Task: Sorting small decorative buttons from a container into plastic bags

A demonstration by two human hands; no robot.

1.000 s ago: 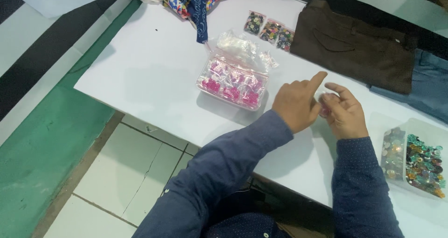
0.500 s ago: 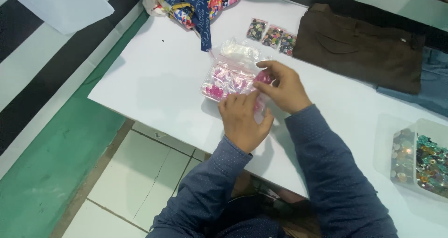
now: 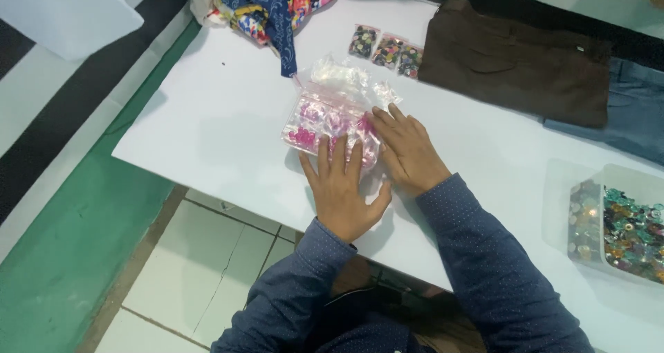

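A clear plastic bag of pink buttons (image 3: 325, 114) lies on the white table (image 3: 207, 118). My left hand (image 3: 344, 187) rests flat with fingers spread, its fingertips on the bag's near edge. My right hand (image 3: 408, 149) lies flat beside it, fingers touching the bag's right side. Both hands press on the bag rather than gripping it. Blue dotted sleeves cover both arms.
Three small packets of dark buttons (image 3: 387, 49) lie beyond the bag. A colourful cloth bundle (image 3: 277, 4) sits at the far edge, folded brown cloth (image 3: 512, 59) and blue cloth (image 3: 629, 111) at the right. A clear box of mixed buttons (image 3: 619, 221) stands near right.
Both hands moved from the table's right part over to the pink button bag. The left hand then flattened onto its near edge and the right hand settled beside it.
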